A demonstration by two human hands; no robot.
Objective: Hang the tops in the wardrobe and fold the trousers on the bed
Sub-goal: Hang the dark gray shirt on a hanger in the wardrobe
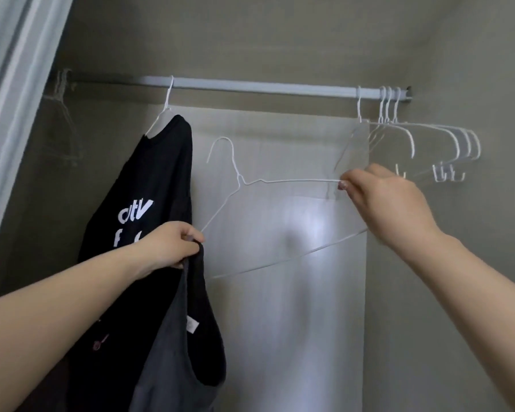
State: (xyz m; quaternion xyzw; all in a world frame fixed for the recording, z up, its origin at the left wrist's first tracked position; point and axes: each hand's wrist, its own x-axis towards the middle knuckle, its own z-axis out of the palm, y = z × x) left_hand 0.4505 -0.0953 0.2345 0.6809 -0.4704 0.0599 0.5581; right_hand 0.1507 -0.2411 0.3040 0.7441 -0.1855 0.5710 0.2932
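Observation:
I face the open wardrobe with its white rail (250, 87). A black T-shirt with white lettering (149, 185) hangs on a white hanger at the rail's left part. My right hand (381, 200) pinches the right shoulder of a loose white wire hanger (250, 182), held tilted below the rail. My left hand (170, 248) grips the strap of a dark grey tank top (179, 346) together with the hanger's left end. The top hangs down from that hand in front of the black T-shirt.
Several empty white hangers (422, 135) are bunched at the rail's right end. A few more empty hangers (61, 114) hang in shadow at the far left. A pale panel (295, 292) covers the back wall. The white door frame (15, 84) stands at left.

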